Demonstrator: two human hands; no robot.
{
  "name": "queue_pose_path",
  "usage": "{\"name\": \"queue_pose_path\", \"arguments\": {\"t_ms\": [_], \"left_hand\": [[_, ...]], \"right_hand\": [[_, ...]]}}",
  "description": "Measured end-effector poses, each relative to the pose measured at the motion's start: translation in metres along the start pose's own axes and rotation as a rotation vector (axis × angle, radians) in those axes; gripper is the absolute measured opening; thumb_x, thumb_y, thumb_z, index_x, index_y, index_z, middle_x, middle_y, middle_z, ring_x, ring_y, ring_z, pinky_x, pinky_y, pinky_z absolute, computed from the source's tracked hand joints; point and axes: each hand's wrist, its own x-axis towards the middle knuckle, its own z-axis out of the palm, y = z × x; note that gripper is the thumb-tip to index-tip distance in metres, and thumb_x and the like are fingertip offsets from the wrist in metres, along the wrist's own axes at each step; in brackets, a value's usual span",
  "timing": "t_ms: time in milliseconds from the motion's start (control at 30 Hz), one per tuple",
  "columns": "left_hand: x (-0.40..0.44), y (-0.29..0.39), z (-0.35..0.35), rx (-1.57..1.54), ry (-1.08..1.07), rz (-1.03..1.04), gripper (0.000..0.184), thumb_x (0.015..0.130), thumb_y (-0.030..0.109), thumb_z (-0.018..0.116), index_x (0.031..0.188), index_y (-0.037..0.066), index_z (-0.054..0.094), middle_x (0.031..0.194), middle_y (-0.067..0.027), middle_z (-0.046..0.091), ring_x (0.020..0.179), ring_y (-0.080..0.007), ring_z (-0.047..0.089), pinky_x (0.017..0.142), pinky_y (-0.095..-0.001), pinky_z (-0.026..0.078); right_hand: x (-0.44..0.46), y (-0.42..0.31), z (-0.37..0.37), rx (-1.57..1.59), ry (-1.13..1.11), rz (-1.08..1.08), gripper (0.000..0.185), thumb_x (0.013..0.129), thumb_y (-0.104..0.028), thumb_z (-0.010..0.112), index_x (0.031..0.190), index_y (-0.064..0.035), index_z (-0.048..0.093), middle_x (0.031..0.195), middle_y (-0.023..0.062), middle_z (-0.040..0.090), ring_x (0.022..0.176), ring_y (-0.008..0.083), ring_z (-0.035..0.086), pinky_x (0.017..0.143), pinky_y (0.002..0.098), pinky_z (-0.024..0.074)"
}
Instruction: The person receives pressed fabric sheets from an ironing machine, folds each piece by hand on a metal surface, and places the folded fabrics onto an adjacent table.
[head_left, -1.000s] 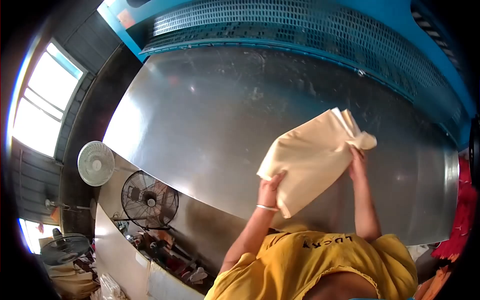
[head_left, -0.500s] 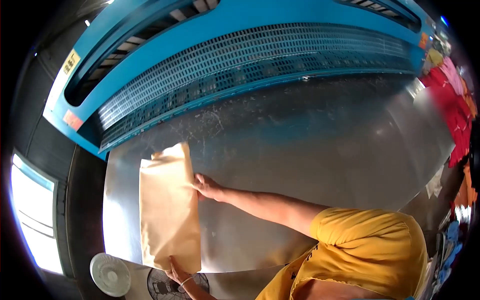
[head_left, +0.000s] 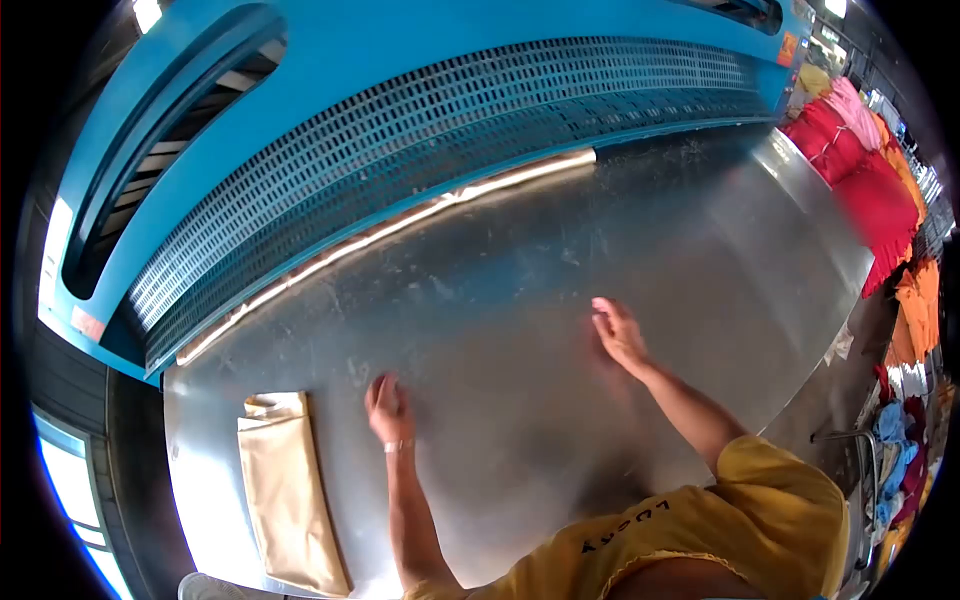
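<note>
A folded tan cloth (head_left: pixel 285 495) lies flat on the left part of the metal table, with a few folded layers at its far end. My left hand (head_left: pixel 388 408), a band round its wrist, is over the table to the right of the cloth and apart from it. Its fingers are curled in, and nothing shows in them. Farther right, my right hand (head_left: pixel 620 338) hovers above the metal surface, empty, fingers partly spread. Along the foot of the machine's grille runs a long, bright, pale strip (head_left: pixel 400 232); what it is made of I cannot make out.
A large blue machine (head_left: pixel 330 70) with a slatted grille (head_left: pixel 450 110) stands along the far side of the metal table (head_left: pixel 500 400). Red cloth (head_left: pixel 870 195) is heaped at the far right, with orange cloth (head_left: pixel 915 310) and blue cloth (head_left: pixel 895 450) nearer.
Both hands have let go of the tan cloth and moved right. The cloth now rests on the table. The pale strip has appeared at the machine's edge, and the view has shifted.
</note>
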Motion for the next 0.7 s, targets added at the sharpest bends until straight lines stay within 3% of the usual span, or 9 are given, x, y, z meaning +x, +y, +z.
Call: {"name": "queue_pose_path", "arguments": {"t_ms": [100, 167, 300, 400, 467, 533, 567, 667, 700], "left_hand": [[0.079, 0.043, 0.119, -0.057, -0.100, 0.103, 0.026, 0.072, 0.005, 0.056, 0.098, 0.010, 0.061, 0.099, -0.0096, 0.058, 0.094, -0.0296, 0.053, 0.080, -0.0355, 0.045], [0.133, 0.068, 0.185, 0.090, -0.173, 0.231, 0.032, 0.071, 0.009, 0.059, 0.103, 0.011, 0.059, 0.105, -0.0089, 0.056, 0.100, -0.0294, 0.051, 0.084, -0.0389, 0.042], [0.210, 0.128, 0.280, 0.467, -0.050, 0.355, 0.049, 0.068, 0.012, 0.063, 0.115, 0.016, 0.050, 0.114, -0.0070, 0.048, 0.107, -0.0290, 0.045, 0.091, -0.0467, 0.033], [0.238, 0.130, 0.345, 0.360, -0.140, 0.207, 0.018, 0.073, 0.013, 0.057, 0.090, 0.017, 0.062, 0.090, -0.0078, 0.058, 0.087, -0.0277, 0.055, 0.072, -0.0417, 0.046], [0.219, 0.156, 0.349, 0.282, -0.154, 0.135, 0.016, 0.071, 0.012, 0.054, 0.084, 0.017, 0.063, 0.079, -0.0086, 0.059, 0.074, -0.0292, 0.059, 0.061, -0.0424, 0.048], [0.169, 0.179, 0.345, 0.066, -0.057, 0.331, 0.016, 0.070, 0.009, 0.054, 0.083, 0.013, 0.062, 0.081, -0.0095, 0.060, 0.072, -0.0318, 0.059, 0.059, -0.0427, 0.049], [0.138, 0.191, 0.339, 0.099, -0.196, 0.452, 0.013, 0.071, 0.007, 0.054, 0.081, 0.010, 0.061, 0.082, -0.0104, 0.061, 0.072, -0.0317, 0.060, 0.060, -0.0416, 0.050], [0.018, 0.271, 0.300, -0.320, -0.218, 0.691, 0.023, 0.075, 0.009, 0.055, 0.097, 0.006, 0.060, 0.094, -0.0136, 0.061, 0.085, -0.0304, 0.060, 0.067, -0.0372, 0.051], [-0.015, 0.312, 0.266, -0.451, -0.378, 0.614, 0.029, 0.075, 0.008, 0.054, 0.104, 0.009, 0.060, 0.099, -0.0127, 0.061, 0.088, -0.0292, 0.060, 0.073, -0.0367, 0.050]], "right_hand": [[0.011, 0.060, -0.054, -0.101, -0.010, -0.010, 0.026, 0.082, -0.009, 0.053, 0.108, -0.0061, 0.050, 0.105, 0.0129, 0.055, 0.095, 0.0321, 0.052, 0.081, 0.0394, 0.0422], [0.006, 0.088, -0.072, 0.005, -0.058, 0.112, 0.028, 0.081, -0.008, 0.053, 0.109, -0.0056, 0.050, 0.105, 0.0138, 0.055, 0.096, 0.0322, 0.051, 0.082, 0.0396, 0.0411], [0.018, 0.092, -0.077, -0.034, -0.065, 0.049, 0.028, 0.082, -0.009, 0.052, 0.110, -0.0047, 0.050, 0.107, 0.0147, 0.054, 0.099, 0.0322, 0.050, 0.084, 0.0405, 0.0399], [0.022, 0.097, -0.076, 0.023, -0.047, 0.087, 0.028, 0.084, -0.012, 0.052, 0.110, -0.0045, 0.049, 0.107, 0.0146, 0.054, 0.098, 0.0314, 0.051, 0.084, 0.0399, 0.0402], [0.021, 0.092, -0.078, 0.062, -0.015, 0.090, 0.028, 0.085, -0.016, 0.052, 0.111, -0.0044, 0.049, 0.107, 0.0143, 0.054, 0.095, 0.0301, 0.053, 0.083, 0.0385, 0.0420], [0.018, 0.095, -0.075, 0.225, 0.035, 0.255, 0.032, 0.086, -0.021, 0.053, 0.113, -0.0041, 0.048, 0.108, 0.0134, 0.054, 0.093, 0.0277, 0.056, 0.079, 0.0372, 0.0445], [0.017, 0.096, -0.073, 0.306, 0.055, 0.335, 0.034, 0.086, -0.023, 0.053, 0.114, -0.0039, 0.048, 0.109, 0.0130, 0.055, 0.092, 0.0265, 0.057, 0.078, 0.0365, 0.0458], [0.033, 0.104, -0.094, 1.274, 0.090, 0.847, 0.047, 0.088, -0.038, 0.051, 0.117, -0.0015, 0.047, 0.109, 0.0117, 0.055, 0.095, 0.0183, 0.057, 0.080, 0.0341, 0.0466], [0.034, 0.112, -0.106, 1.388, 0.028, 0.895, 0.044, 0.087, -0.036, 0.051, 0.115, -0.0020, 0.048, 0.108, 0.0094, 0.055, 0.093, 0.0182, 0.057, 0.078, 0.0329, 0.0471]]}}
